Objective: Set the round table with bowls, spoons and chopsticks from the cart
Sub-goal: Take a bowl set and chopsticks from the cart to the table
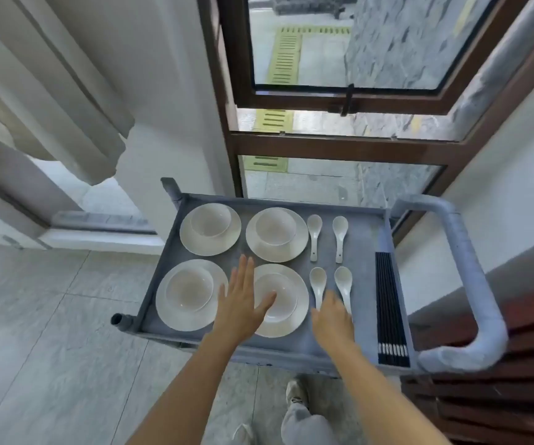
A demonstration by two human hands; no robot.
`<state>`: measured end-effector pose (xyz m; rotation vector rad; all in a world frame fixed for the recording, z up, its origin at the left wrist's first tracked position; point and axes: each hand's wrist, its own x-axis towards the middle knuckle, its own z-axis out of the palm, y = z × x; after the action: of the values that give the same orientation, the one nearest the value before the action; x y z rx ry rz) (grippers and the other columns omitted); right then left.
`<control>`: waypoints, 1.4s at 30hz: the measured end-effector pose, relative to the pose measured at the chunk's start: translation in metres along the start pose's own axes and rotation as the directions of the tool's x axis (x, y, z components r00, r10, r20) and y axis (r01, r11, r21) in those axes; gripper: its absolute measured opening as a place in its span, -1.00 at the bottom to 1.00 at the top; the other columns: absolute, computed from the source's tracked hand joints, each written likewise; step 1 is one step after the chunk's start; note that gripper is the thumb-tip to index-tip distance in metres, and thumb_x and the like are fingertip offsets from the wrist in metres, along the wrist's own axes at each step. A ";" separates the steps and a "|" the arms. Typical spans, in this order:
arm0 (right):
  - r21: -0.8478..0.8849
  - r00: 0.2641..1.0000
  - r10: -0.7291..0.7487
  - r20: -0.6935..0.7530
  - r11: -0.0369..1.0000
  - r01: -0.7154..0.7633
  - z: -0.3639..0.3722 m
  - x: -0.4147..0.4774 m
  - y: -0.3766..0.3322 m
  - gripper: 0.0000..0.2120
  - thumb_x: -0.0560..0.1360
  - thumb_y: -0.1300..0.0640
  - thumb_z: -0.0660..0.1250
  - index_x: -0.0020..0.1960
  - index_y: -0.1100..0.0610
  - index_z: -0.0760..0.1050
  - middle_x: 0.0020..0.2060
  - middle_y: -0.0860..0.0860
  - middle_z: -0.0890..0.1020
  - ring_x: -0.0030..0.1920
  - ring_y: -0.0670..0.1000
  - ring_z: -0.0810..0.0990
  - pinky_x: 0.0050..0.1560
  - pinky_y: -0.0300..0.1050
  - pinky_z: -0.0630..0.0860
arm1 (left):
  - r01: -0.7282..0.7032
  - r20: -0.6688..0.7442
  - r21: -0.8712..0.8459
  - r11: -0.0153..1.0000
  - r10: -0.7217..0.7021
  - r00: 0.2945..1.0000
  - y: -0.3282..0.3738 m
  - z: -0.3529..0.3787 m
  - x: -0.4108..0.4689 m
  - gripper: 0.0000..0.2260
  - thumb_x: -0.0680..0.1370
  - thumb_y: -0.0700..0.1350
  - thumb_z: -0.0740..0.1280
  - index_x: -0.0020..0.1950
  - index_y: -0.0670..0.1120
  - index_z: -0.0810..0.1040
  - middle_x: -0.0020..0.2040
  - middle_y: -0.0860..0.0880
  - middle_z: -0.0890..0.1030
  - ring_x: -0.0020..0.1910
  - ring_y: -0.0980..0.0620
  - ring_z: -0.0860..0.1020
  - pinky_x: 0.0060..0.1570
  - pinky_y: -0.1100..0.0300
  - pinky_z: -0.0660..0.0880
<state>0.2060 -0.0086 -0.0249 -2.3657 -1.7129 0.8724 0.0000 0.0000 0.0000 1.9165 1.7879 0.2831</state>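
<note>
Beside a tall window (339, 43), a grey cart (365, 239) stands on pale floor tiles (50, 300). Over it the left hand (241, 300) hovers flat, fingers (243, 271) spread, thumb above the near bowl (286, 303) on its plate (302, 311). The right hand (333, 319) covers the handles of two spoons (318, 284); whether its fingers pinch one, I cannot tell. Black chopsticks (391, 309) lie right of them.

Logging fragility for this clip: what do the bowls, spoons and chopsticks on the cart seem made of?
The bowls look like glazed ceramic: off-white, smooth, softly shiny. The spoons seem the same, glossy white, though melamine is possible. The chopsticks are black and smooth with pale patterned ends; plastic or lacquered wood, hard to tell.
</note>
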 end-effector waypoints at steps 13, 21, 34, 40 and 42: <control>0.654 0.976 -0.172 0.131 0.755 0.045 -0.023 -0.027 0.019 -0.82 0.59 0.04 0.42 -0.19 -0.04 0.68 -0.40 -0.08 0.65 -0.36 -0.11 0.57 -0.25 -0.17 0.58 | 0.379 -0.014 -0.426 0.822 -0.425 0.905 -0.005 0.027 0.000 -0.61 0.59 -0.10 0.37 0.43 -0.01 0.53 0.24 -0.05 0.68 -0.02 -0.05 0.68 0.06 0.00 0.65; 0.528 0.927 -0.160 0.338 0.848 -0.046 -0.007 -0.021 -0.007 -0.87 0.47 -0.05 0.53 -0.24 -0.08 0.74 -0.34 -0.07 0.74 -0.40 -0.14 0.65 -0.32 -0.33 0.56 | 0.341 -0.069 -0.409 0.847 -0.401 0.913 -0.010 0.020 0.009 -0.84 0.57 -0.12 0.40 0.10 -0.01 0.74 -0.01 0.05 0.77 -0.23 0.15 0.62 -0.30 0.56 0.39; 0.331 0.990 0.139 0.039 0.933 -0.144 -0.021 0.003 0.029 -0.65 0.48 -0.23 0.44 -0.29 0.01 0.56 -0.37 -0.09 0.60 -0.28 -0.02 0.60 -0.23 -0.12 0.45 | 0.352 -0.226 -0.401 0.846 -0.463 0.857 -0.001 -0.003 0.025 -0.77 0.62 -0.18 0.34 0.26 -0.16 0.64 0.13 -0.13 0.72 0.05 -0.13 0.66 0.10 0.06 0.52; 0.156 0.938 0.268 -0.218 0.959 -0.238 -0.064 0.025 0.096 -0.73 0.60 0.08 0.36 0.25 0.17 0.57 0.10 0.13 0.66 0.11 0.19 0.62 -0.02 -0.05 0.45 | 0.099 -0.078 -0.493 0.864 -0.157 0.985 0.114 0.023 0.055 -0.86 0.59 -0.20 0.38 0.10 -0.11 0.70 -0.03 -0.04 0.73 -0.08 0.00 0.66 -0.01 0.14 0.54; 0.109 0.946 0.278 -0.169 0.959 -0.262 -0.068 0.027 0.104 -0.74 0.59 0.07 0.37 0.23 0.16 0.59 0.12 0.14 0.68 0.16 0.20 0.62 0.03 -0.03 0.47 | 0.080 0.125 -0.432 0.898 -0.029 0.992 0.158 0.052 0.063 -0.84 0.57 -0.17 0.40 0.09 -0.11 0.74 0.00 -0.05 0.76 -0.01 0.01 0.69 0.05 0.23 0.52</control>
<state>0.3324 -0.0054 -0.0199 -2.5698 -1.2789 0.7166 0.1696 0.0481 0.0215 1.5298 1.5405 0.4974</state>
